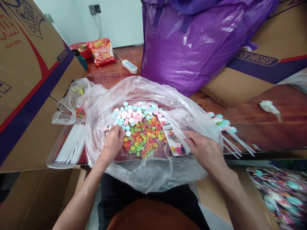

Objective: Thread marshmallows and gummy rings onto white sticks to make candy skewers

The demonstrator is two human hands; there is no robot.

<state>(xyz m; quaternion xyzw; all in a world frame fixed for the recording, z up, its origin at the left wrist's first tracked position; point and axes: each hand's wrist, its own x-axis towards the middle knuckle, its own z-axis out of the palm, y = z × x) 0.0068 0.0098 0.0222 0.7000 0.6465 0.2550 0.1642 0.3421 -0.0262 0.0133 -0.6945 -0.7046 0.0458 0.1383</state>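
Observation:
Pastel pink, blue and white round candies (pixel 130 115) lie in a heap on a large clear plastic bag (pixel 153 179) spread over the table edge. Small ring-shaped candies (pixel 141 135) in yellow, green and orange lie in front of them. My left hand (pixel 114 139) reaches to the left edge of both heaps, fingers curled together; what they pinch is hidden. My right hand (pixel 203 150) is closed at the right edge of a stack of printed plastic packets (pixel 173 140). Its fingertips touch the stack's pale edges, and what they grip is unclear.
White sticks (pixel 72 143) lie at the left beside a small bag of candies (pixel 80 111). Finished-looking lollipops (pixel 224 124) rest at the right. A box of wrapped lollipops (pixel 285 195) stands lower right. Cartons (pixel 31 80) and a purple bag (pixel 187 48) surround the table.

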